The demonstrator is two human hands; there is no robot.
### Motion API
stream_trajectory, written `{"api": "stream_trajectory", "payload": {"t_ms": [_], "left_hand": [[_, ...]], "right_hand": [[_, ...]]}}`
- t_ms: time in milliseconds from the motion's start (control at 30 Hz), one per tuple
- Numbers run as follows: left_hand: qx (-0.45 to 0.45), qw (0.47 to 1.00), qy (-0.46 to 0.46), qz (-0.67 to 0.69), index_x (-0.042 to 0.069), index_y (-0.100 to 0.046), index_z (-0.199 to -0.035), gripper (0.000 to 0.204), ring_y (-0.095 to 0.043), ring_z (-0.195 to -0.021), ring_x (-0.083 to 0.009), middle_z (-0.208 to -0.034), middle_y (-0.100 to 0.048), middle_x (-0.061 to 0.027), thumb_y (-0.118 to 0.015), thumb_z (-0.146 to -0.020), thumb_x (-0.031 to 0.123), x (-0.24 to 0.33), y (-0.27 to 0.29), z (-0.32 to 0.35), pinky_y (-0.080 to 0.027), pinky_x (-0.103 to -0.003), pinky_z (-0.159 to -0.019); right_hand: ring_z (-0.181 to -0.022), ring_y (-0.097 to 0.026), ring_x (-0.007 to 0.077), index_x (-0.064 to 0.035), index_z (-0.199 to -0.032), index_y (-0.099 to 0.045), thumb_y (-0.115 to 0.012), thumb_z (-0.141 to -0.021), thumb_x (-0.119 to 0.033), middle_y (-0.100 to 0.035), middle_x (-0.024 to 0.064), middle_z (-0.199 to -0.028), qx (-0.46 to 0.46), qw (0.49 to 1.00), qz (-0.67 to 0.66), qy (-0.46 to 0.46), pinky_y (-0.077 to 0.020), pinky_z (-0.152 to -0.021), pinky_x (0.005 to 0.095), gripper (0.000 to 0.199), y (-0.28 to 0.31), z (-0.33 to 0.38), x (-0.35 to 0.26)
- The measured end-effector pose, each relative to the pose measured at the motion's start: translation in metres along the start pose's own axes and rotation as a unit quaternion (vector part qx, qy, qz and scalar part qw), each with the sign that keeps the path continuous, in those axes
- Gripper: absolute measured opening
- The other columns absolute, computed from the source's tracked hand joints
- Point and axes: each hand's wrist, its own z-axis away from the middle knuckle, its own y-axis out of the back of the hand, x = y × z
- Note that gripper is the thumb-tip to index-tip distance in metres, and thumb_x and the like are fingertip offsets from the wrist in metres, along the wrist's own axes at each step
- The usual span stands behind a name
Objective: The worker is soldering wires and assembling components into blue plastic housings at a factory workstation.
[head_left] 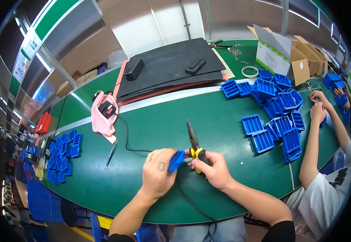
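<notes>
My left hand point(158, 172) is closed around a blue plastic case point(176, 161), tilted up on its edge; the fingers cover most of it. In my right hand point(214, 168) is a pair of needle-nose pliers point(192, 139) with yellow and black handles. The pliers' jaws point up and away from me, and look closed. Both hands are above the green table near its front edge, with the case just left of the pliers' handles. A black cable point(191, 201) runs beneath my hands toward my lap.
Blue slotted cases point(263, 141) are piled at the right, more point(62, 157) at the left. Tweezers point(111, 155) lie by a pink cloth point(102, 117). Black sheets point(163, 64) carry two black objects. Cardboard boxes point(274, 52) stand behind. A co-worker's arms point(316, 133) rest at the right.
</notes>
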Motion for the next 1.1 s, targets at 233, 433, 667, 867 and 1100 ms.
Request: {"api": "stream_trajectory", "payload": {"t_ms": [233,433,667,867,1100], "left_hand": [[0.068,0.994,0.049,0.076,0.002,-0.066,-0.092,0.032,-0.063,-0.087,-0.0245,-0.092,-0.066,-0.0112,-0.065,-0.063,-0.012,-0.029,0.017,-0.005,-0.05,-0.032,-0.079],[0.127,0.967,0.113,0.188,0.0,-0.054,-0.094,0.029,-0.063,-0.092,-0.0205,-0.098,-0.063,-0.0125,-0.065,-0.072,-0.015,-0.039,0.022,-0.004,-0.05,-0.03,-0.083],[0.108,0.982,0.112,0.111,-0.001,-0.064,-0.102,0.034,-0.063,-0.081,-0.0191,-0.093,-0.064,-0.0118,-0.068,-0.069,-0.011,-0.033,0.031,-0.006,-0.049,-0.026,-0.07],[0.115,0.98,0.091,0.132,0.001,-0.068,-0.101,0.035,-0.063,-0.08,-0.0193,-0.093,-0.066,-0.0126,-0.071,-0.068,-0.008,-0.03,0.028,-0.009,-0.051,-0.027,-0.07],[0.127,0.979,0.088,0.133,0.002,-0.069,-0.099,0.031,-0.066,-0.082,-0.0217,-0.096,-0.069,-0.0138,-0.073,-0.069,-0.005,-0.03,0.025,-0.007,-0.053,-0.03,-0.07]], "right_hand": [[-0.075,-0.053,0.0068,0.0015,-0.095,-0.066,-0.061,-0.087,-0.009,-0.063,0.0026,-0.09,-0.021,0.997,0.063,0.034,-0.043,-0.069,0.0223,0.014,0.001,0.005,-0.001],[-0.068,-0.049,0.0064,0.0003,-0.088,-0.066,-0.061,-0.086,-0.013,-0.059,0.0009,-0.083,-0.023,0.991,0.131,-0.006,-0.0382,-0.062,0.023,0.014,0.0,0.007,-0.007],[-0.067,-0.049,0.0073,0.0008,-0.084,-0.067,-0.062,-0.084,-0.013,-0.059,0.0032,-0.081,-0.082,0.982,0.169,0.001,-0.0382,-0.061,0.0239,0.015,-0.004,0.011,-0.007],[-0.086,-0.062,0.0154,0.0014,-0.085,-0.068,-0.061,-0.085,-0.011,-0.066,0.0082,-0.095,-0.169,0.973,0.16,-0.001,-0.0478,-0.077,0.0285,0.014,-0.007,0.014,-0.001],[-0.084,-0.062,0.0165,0.0019,-0.09,-0.067,-0.064,-0.084,-0.011,-0.065,0.0093,-0.094,-0.184,0.967,0.178,0.005,-0.0476,-0.076,0.0288,0.015,-0.009,0.016,0.005]]}}
